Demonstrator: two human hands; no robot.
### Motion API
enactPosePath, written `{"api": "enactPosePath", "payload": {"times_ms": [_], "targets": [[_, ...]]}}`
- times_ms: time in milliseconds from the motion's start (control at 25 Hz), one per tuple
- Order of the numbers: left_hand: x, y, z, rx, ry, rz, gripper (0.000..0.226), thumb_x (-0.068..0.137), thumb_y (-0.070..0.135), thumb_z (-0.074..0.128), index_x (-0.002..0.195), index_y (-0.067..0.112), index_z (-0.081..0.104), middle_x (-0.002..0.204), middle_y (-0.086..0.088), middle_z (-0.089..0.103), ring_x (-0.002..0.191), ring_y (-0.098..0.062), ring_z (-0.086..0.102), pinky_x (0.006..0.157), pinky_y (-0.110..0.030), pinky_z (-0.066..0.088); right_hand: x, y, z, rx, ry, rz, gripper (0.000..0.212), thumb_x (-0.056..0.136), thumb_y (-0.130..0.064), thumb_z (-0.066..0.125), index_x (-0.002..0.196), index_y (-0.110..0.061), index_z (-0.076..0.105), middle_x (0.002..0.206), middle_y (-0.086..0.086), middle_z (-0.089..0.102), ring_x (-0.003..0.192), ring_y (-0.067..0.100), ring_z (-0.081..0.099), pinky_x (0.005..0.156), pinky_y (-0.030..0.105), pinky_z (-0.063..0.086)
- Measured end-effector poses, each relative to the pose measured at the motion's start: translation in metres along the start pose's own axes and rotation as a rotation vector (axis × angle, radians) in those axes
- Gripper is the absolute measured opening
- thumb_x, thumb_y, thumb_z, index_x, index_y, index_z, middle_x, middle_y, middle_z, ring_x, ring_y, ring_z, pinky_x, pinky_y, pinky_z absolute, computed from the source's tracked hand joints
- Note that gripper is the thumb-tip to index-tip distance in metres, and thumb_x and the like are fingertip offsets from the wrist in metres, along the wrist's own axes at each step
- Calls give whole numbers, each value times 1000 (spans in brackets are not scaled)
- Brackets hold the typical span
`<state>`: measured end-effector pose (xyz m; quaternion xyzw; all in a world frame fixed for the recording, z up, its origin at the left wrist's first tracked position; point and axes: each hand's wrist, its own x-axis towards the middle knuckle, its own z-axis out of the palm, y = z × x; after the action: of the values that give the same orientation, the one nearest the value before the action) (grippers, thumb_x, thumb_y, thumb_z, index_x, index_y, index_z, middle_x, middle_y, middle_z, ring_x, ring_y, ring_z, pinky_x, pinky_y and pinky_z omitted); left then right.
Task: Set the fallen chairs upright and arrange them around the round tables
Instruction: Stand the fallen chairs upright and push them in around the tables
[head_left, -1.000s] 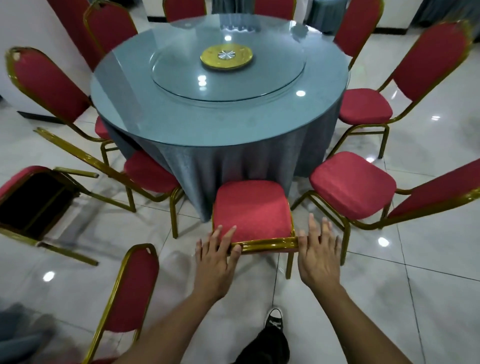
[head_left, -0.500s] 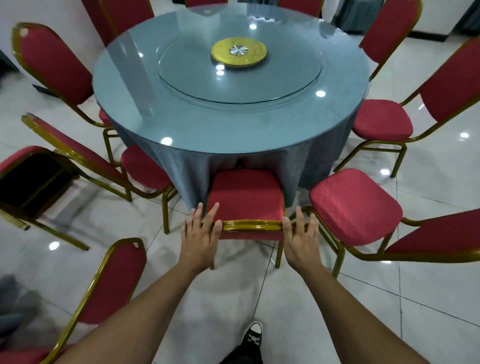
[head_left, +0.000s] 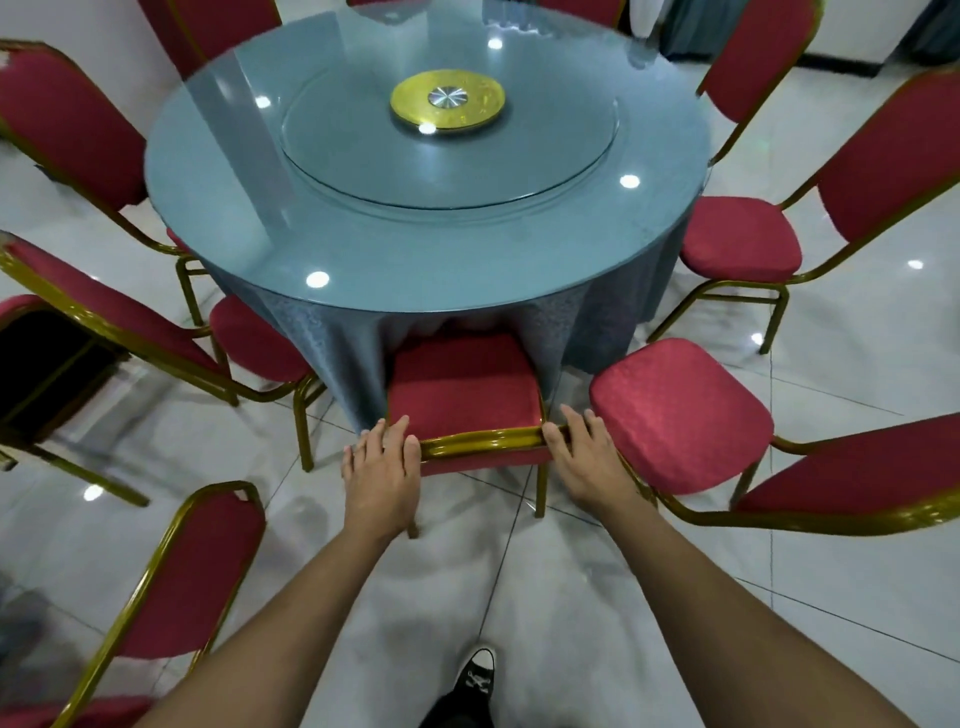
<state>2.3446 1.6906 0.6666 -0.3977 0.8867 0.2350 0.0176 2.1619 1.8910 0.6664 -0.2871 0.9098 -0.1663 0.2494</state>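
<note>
At far left a red-cushioned chair with a gold metal frame (head_left: 47, 374) lies tipped on the white tiled floor (head_left: 322, 597), its dark underside facing us. Our left hand (head_left: 382, 473) rests straight fingers (head_left: 397, 434) against the gold top rail of the red padded chair before us (head_left: 462, 389), gripping nothing. That chair's seat sits tucked under the grey cloth of the round glass-topped counter (head_left: 415, 260). Our right hand (head_left: 584, 457) presses the rail's other end, fingers likewise extended.
</note>
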Motion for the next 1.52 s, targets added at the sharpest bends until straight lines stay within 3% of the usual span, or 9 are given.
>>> {"api": "enactPosePath", "payload": {"times_ms": [120, 280, 600, 880, 1120, 1240, 1320, 1440, 1520], "targets": [[-9, 53, 4, -14, 65, 92, 46, 107, 38, 26, 144, 24, 48, 150, -3, 48, 145, -23, 33, 123, -50, 15, -21, 12, -13, 230, 76, 56, 59, 105, -50, 37, 158, -31, 20, 166, 1, 18, 151, 24, 21, 120, 47, 27], [-28, 136, 27, 28, 79, 208, 43, 104, 42, 35, 143, 31, 47, 150, 6, 47, 148, -21, 29, 124, -49, 4, -43, 64, -47, 257, 122, 14, 58, 104, -42, 45, 157, -34, 23, 162, -3, 27, 146, 20, 31, 118, 46, 32], [-72, 316, 95, -80, 94, 335, 39, 102, 35, 45, 138, 24, 53, 137, 1, 56, 134, -22, 44, 116, -44, 30, -64, 216, -151, 190, 198, 24, 58, 104, -41, 45, 156, -39, 19, 162, 0, 25, 145, 29, 36, 114, 57, 32], [-120, 444, 179, -112, -13, 335, 39, 103, 43, 38, 140, 31, 45, 139, 5, 49, 136, -18, 40, 118, -45, 28, -78, 347, -222, 76, 221, -21, 59, 104, -41, 46, 156, -31, 22, 157, 3, 32, 141, 27, 40, 111, 55, 42], [-121, 522, 237, -131, -100, 322, 40, 105, 44, 32, 143, 32, 41, 144, 7, 45, 138, -17, 37, 119, -43, 27, -55, 441, -253, -26, 305, -37, 53, 102, -41, 49, 152, -26, 36, 148, 3, 49, 134, 26, 46, 113, 48, 36], [-116, 561, 263, -180, -179, 297, 42, 107, 46, 27, 145, 32, 38, 147, 7, 43, 136, -16, 37, 118, -42, 28, -41, 476, -269, -56, 350, -129, 46, 102, -38, 52, 145, -24, 46, 137, 3, 59, 125, 26, 55, 109, 45, 40], [-119, 586, 277, -199, -235, 301, 42, 108, 44, 24, 147, 33, 34, 147, 7, 42, 134, -14, 38, 116, -41, 29, -39, 505, -280, -55, 355, -151, 44, 103, -43, 45, 141, -22, 52, 132, 3, 63, 123, 25, 57, 107, 44, 41], [-134, 623, 297, -23, -185, 318, 44, 108, 40, 17, 151, 36, 23, 151, 9, 35, 140, -16, 32, 120, -46, 21, -42, 557, -298, -15, 312, -146, 55, 101, -55, 27, 139, -25, 54, 141, 0, 57, 130, 20, 50, 109, 42, 39], [-146, 636, 306, -10, -129, 174, 48, 106, 47, 14, 153, 42, 17, 155, 11, 32, 146, -16, 25, 124, -51, 10, -47, 583, -299, -13, 302, -168, 54, 104, -56, 24, 144, -30, 49, 154, -5, 44, 140, 18, 40, 112, 38, 34]]}}
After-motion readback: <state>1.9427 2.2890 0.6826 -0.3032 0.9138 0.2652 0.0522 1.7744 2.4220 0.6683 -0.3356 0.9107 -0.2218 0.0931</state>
